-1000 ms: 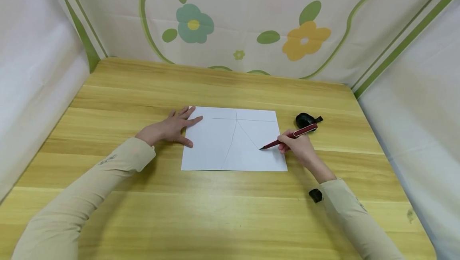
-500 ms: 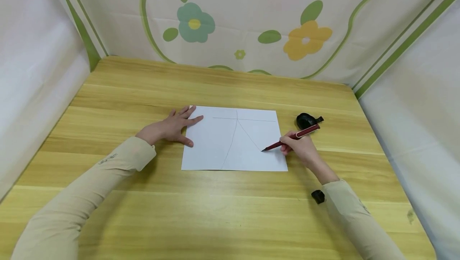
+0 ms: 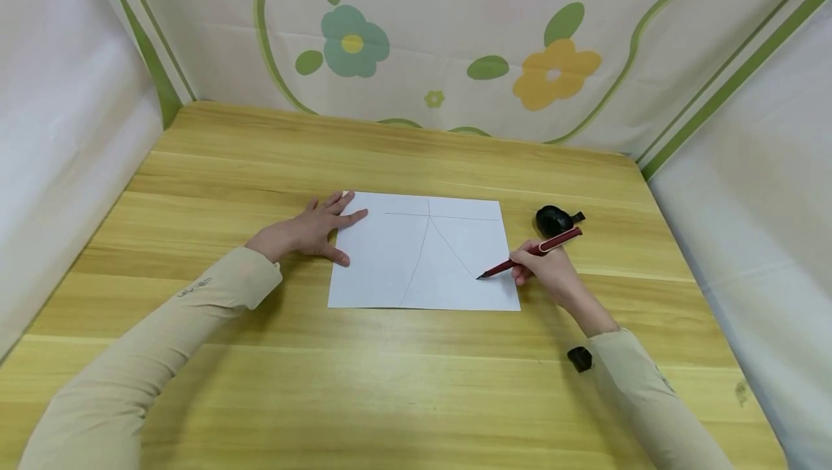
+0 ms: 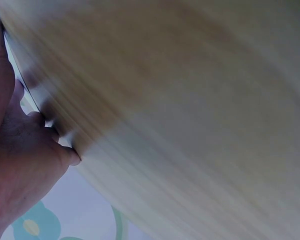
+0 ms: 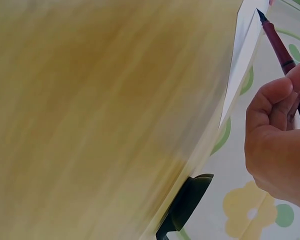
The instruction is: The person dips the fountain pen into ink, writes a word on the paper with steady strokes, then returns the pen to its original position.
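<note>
A white sheet of paper [image 3: 370, 275] lies on the wooden table, bearing a near-horizontal line, a curved upright line and a slanting line that run through one crossing point. My left hand [image 3: 315, 230] rests with spread fingers over the sheet's left edge. Between the thumb and fingers of my right hand [image 3: 549, 268] is a dark red fountain pen [image 3: 560, 240], its nib touching the paper at the lower end of the slanting line. The right wrist view shows the pen [image 5: 277, 45] and the curled fingers of that hand [image 5: 275, 145] from the side.
A round black object with a short tab [image 3: 554, 221] lies beyond the right hand; its kind is unclear. A small black piece [image 3: 579, 359] shows beside the right sleeve. Flower-printed cloth [image 3: 416, 37] hangs behind the wooden table [image 3: 390, 398], with pale cloth at both sides.
My right hand and the pen have moved slightly right and toward me, and the slanting line has grown longer behind the nib. The left hand stays in place on the sheet.
</note>
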